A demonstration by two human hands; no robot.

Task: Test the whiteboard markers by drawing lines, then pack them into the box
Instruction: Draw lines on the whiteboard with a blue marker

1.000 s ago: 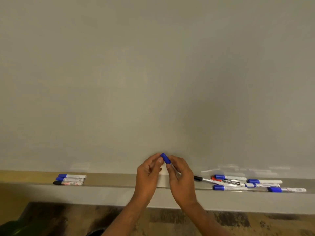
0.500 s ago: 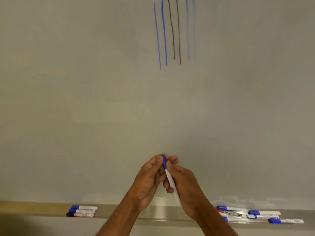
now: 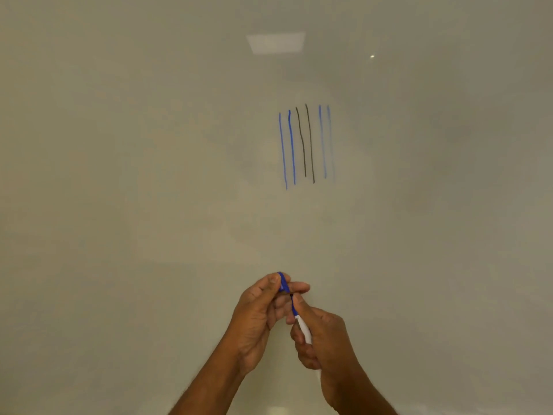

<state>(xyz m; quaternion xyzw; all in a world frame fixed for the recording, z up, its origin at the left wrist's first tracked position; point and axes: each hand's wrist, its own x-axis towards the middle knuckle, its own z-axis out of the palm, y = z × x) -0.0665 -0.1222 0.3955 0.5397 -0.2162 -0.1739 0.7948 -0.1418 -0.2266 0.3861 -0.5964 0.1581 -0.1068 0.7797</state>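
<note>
A white whiteboard marker (image 3: 302,326) with a blue collar points up and to the left, gripped by my right hand (image 3: 321,339). Its blue cap (image 3: 282,283) is off the tip, a small gap between them, and my left hand (image 3: 260,313) pinches the cap between thumb and fingers. Both hands are low in the middle of the view, in front of the whiteboard (image 3: 149,175). Several vertical test lines (image 3: 305,145), blue and black, are drawn on the board above the hands.
A ceiling light reflection (image 3: 275,43) shows near the top of the board. The marker ledge and the other markers are out of view.
The view has tilted upward, so the ledge and its markers dropped out of sight and the drawn lines came fully into view. The blue cap has come off the marker.
</note>
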